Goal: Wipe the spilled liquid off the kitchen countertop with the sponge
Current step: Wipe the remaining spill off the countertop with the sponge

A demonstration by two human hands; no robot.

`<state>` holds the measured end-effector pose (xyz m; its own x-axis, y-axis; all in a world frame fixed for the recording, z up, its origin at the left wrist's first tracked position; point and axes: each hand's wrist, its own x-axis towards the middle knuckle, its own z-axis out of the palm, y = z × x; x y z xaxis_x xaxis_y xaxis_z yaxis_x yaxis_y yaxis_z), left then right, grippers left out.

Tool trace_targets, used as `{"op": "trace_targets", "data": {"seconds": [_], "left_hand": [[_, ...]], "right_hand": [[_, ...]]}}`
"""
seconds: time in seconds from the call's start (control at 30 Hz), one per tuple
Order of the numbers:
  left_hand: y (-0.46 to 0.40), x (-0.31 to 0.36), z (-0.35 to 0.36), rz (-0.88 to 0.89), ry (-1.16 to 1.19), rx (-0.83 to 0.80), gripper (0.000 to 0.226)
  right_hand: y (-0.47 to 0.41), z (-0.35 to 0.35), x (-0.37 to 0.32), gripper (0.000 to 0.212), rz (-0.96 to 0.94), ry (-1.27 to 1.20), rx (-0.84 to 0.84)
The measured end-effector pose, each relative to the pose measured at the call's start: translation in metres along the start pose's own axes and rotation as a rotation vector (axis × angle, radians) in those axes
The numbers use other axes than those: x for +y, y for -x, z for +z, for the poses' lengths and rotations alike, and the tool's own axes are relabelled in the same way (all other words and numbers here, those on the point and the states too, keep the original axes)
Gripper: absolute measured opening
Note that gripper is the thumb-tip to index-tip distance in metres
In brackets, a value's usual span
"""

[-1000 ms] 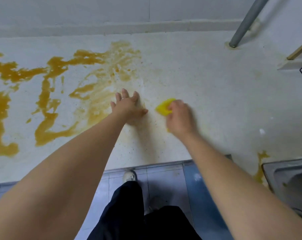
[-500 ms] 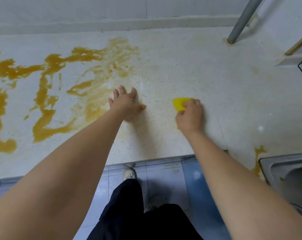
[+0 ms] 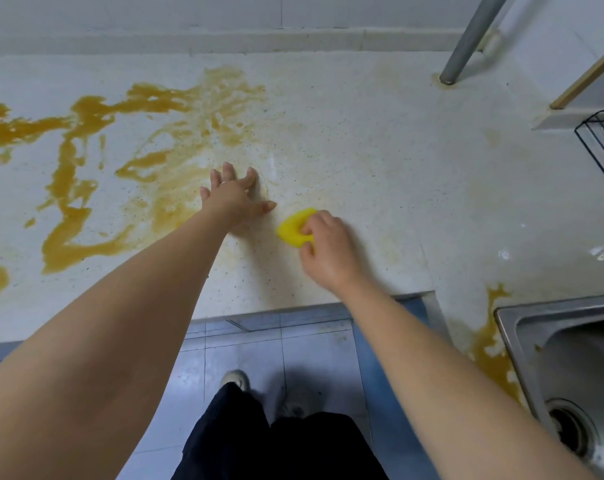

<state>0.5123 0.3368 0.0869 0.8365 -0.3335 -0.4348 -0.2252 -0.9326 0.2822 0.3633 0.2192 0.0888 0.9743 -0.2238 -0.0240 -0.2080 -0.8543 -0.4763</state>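
A yellow sponge lies on the pale speckled countertop near its front edge. My right hand grips the sponge, fingers curled over its right side, pressing it to the counter. My left hand rests flat on the counter just left of the sponge, fingers spread. Brown-orange spilled liquid covers the left half of the counter in thick streaks, thinning to smears near my left hand. A second brown patch runs along the sink's left edge.
A steel sink with a drain sits at the lower right. A grey metal pole stands at the back right, with a black wire rack at the right edge. The counter meets a wall at the back. Tiled floor and my legs lie below.
My right hand swept the sponge to the right, then back left toward my left hand. My left hand stayed planted on the counter.
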Motion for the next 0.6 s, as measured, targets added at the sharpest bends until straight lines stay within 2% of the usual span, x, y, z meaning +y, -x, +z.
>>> {"op": "trace_targets", "data": {"seconds": [0.13, 0.17, 0.27, 0.33, 0.4, 0.47, 0.5, 0.53, 0.6], "left_hand": [[0.0, -0.002, -0.002, 0.009, -0.005, 0.0, 0.081], [0.0, -0.002, -0.002, 0.012, -0.01, 0.003, 0.081], [0.005, 0.001, -0.004, 0.016, 0.0, -0.011, 0.082], [0.013, 0.003, -0.002, 0.017, 0.009, -0.024, 0.084], [0.029, 0.002, 0.005, 0.04, -0.013, -0.035, 0.085], [0.042, -0.004, 0.015, 0.062, -0.05, -0.025, 0.085], [0.049, -0.009, 0.019, 0.064, -0.06, -0.022, 0.085], [0.056, -0.013, 0.023, 0.059, -0.062, -0.018, 0.085], [0.064, -0.015, 0.028, 0.063, -0.063, -0.003, 0.086]], "right_hand": [[-0.003, -0.028, 0.048, 0.025, 0.489, 0.04, 0.238], [-0.001, -0.024, 0.043, 0.027, 0.514, 0.068, 0.242], [0.013, 0.006, -0.005, 0.026, 0.228, 0.014, 0.157], [0.018, 0.008, -0.011, 0.024, 0.156, -0.028, 0.158], [0.023, -0.01, 0.012, 0.026, 0.35, -0.038, 0.189], [0.033, -0.025, 0.038, 0.029, 0.609, -0.006, 0.291], [0.038, -0.024, 0.038, 0.029, 0.67, 0.034, 0.319], [0.04, -0.019, 0.027, 0.03, 0.653, 0.046, 0.317], [0.042, 0.006, -0.008, 0.029, 0.452, -0.026, 0.199]]}}
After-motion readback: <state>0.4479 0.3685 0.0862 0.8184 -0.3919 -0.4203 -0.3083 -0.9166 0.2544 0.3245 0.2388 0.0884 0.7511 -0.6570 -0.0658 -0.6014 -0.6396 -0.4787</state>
